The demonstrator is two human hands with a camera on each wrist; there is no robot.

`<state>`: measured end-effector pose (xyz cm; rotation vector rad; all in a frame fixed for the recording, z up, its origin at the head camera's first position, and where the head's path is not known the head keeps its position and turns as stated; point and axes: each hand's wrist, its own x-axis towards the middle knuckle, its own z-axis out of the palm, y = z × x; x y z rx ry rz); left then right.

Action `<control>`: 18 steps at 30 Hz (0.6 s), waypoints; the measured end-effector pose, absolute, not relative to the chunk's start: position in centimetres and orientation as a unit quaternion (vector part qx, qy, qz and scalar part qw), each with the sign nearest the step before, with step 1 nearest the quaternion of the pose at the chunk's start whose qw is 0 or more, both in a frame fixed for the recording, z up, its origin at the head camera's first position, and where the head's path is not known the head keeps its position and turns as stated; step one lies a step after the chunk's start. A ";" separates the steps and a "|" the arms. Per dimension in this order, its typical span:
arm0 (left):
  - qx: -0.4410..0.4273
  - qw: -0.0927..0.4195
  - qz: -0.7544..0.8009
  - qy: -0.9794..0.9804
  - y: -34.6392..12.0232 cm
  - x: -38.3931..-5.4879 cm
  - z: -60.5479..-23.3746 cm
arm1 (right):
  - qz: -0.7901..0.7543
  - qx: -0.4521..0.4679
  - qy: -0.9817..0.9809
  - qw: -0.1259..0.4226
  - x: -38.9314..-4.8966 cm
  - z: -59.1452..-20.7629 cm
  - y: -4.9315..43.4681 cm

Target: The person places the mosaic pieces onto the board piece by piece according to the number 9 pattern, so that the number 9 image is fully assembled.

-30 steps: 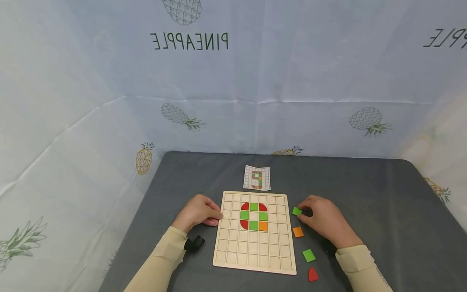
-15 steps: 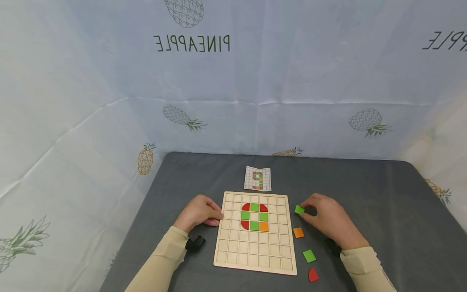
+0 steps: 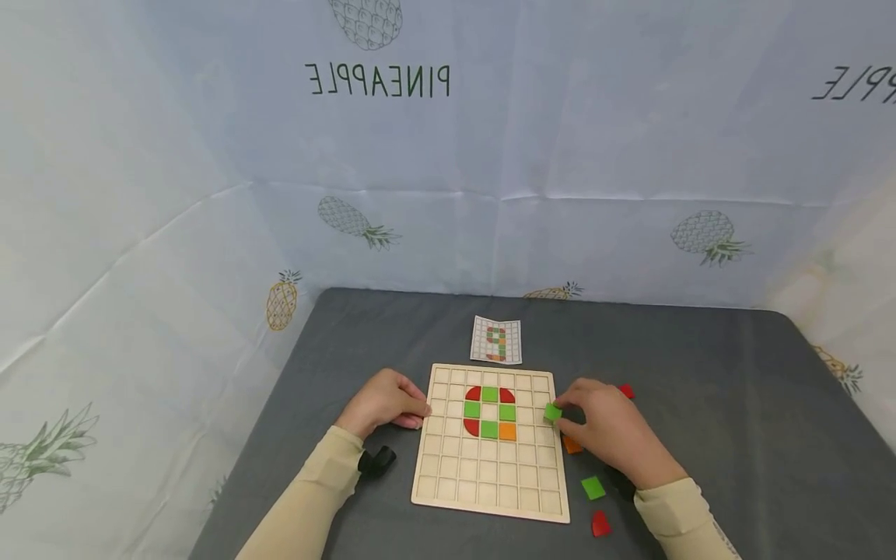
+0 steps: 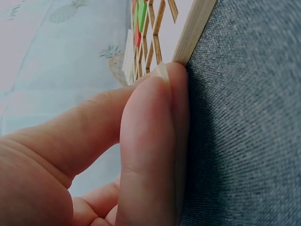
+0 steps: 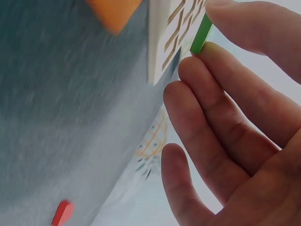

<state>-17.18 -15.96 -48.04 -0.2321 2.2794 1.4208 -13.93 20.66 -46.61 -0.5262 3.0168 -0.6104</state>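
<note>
Far left on my feed, the left hand (image 3: 386,400) is at the wooden board (image 3: 465,472), its fingers curled, thumb and fingertip pinching the left edge, as I read the close-up. The board lies flat on the tabletop (image 3: 700,389). Across it I go: left column (image 3: 472,410), red, green, red; middle column (image 3: 490,429), green, bare cell, green; right column (image 3: 507,413), red, green, orange. That's eight pieces down! Just beyond the board's far edge lies the printed card (image 3: 495,340) with a figure like a 9; going by it, I judge the ring done and the tail left to do, since the rows below are bare.

Now the right side: a green tile (image 3: 552,413) is over the board's right part, grasped between thumb and index of the right hand (image 3: 609,424), the other fingers loose. Whether it touches wood, I can't tell. On the tabletop to the right I count four more waiting: an orange tile (image 3: 572,444) partly under the hand, a second green tile (image 3: 593,488), a curved red piece (image 3: 600,523), and another red piece (image 3: 626,391) half hidden past the knuckles. With the held one, that's five unplaced in sight.
</note>
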 end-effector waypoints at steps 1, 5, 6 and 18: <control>-0.083 0.221 0.513 0.825 -15.9 -17.2 -48.1 | -0.193 -0.173 0.966 0.009 -13.7 -46.6 20.4; -0.084 0.222 0.510 0.827 -15.9 -17.3 -48.0 | -0.181 -0.198 0.963 -0.007 -13.0 -46.7 19.1; -0.084 0.222 0.509 0.827 -15.9 -17.4 -48.0 | -0.178 -0.207 0.962 -0.011 -12.8 -46.7 18.8; -0.082 0.228 0.517 0.821 -16.0 -17.7 -48.3 | -0.187 -0.292 0.937 -0.052 -10.9 -47.8 16.0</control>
